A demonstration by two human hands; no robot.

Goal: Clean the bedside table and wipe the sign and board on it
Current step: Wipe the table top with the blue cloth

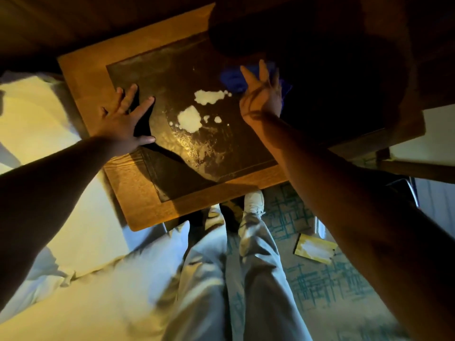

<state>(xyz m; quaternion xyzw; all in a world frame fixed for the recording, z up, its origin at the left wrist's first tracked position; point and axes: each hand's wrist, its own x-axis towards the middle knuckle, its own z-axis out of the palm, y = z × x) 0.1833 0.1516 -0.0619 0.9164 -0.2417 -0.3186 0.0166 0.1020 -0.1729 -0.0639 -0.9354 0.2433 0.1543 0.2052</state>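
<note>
The bedside table (145, 203) has a light wooden rim around a dark glossy inset top (172, 77). White foam patches (189, 118) and wet streaks lie in the middle of the inset. My left hand (125, 121) rests flat on the inset's left side, fingers spread, holding nothing. My right hand (261, 94) presses on a blue cloth (234, 78) on the inset's right part, fingers extended over it. The table's far right lies in deep shadow. No sign or board shows on the table.
A bed with white linen (37, 114) stands against the table's left side. My legs and a white shoe (253, 203) are below the front edge, on patterned carpet. A yellowish card (315, 248) lies on the carpet at the right. White furniture (423, 141) stands at the far right.
</note>
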